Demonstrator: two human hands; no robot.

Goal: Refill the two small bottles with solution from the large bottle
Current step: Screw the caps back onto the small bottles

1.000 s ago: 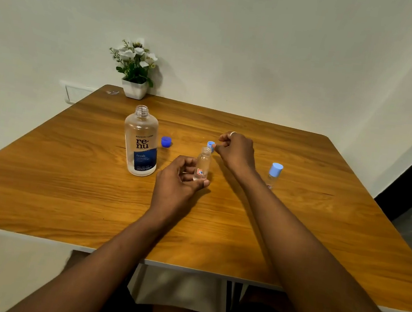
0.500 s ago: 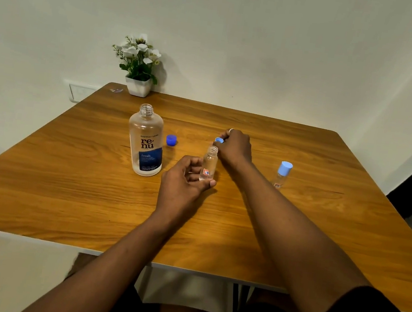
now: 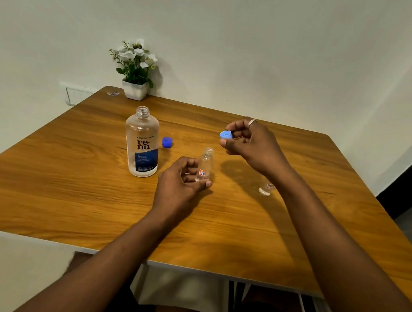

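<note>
Uncapping is the step I am reading here. My left hand (image 3: 183,179) is curling its thumb and fingers round the lower half of the open small bottle (image 3: 205,165), which is standing upright on the worktop (image 3: 64,189). My right hand (image 3: 253,143) is pinching the light-blue cap (image 3: 226,134) in the air, above and just to the right of the bottle's mouth.

The large renu bottle (image 3: 142,145) is standing open to the left of my left hand, with its dark blue cap (image 3: 167,142) lying just beside it. The second small bottle (image 3: 266,188) is showing only its base behind my right forearm, so I cannot tell whether it is capped.

To do this well, I am planning to set the light-blue cap down on bare wood to the right, open side up, well apart from the pouring line. I am watching that forearm: lowering the wrist carelessly could, I judge, knock the half-hidden bottle over.

I am keeping the left grip low and gentle, since a narrow, light bottle probably tips easily. The large bottle is sitting on the far side of my left hand, so I am expecting the right hand to have to reach across the open mouth. I am judging a high, slow reach safest.
</note>
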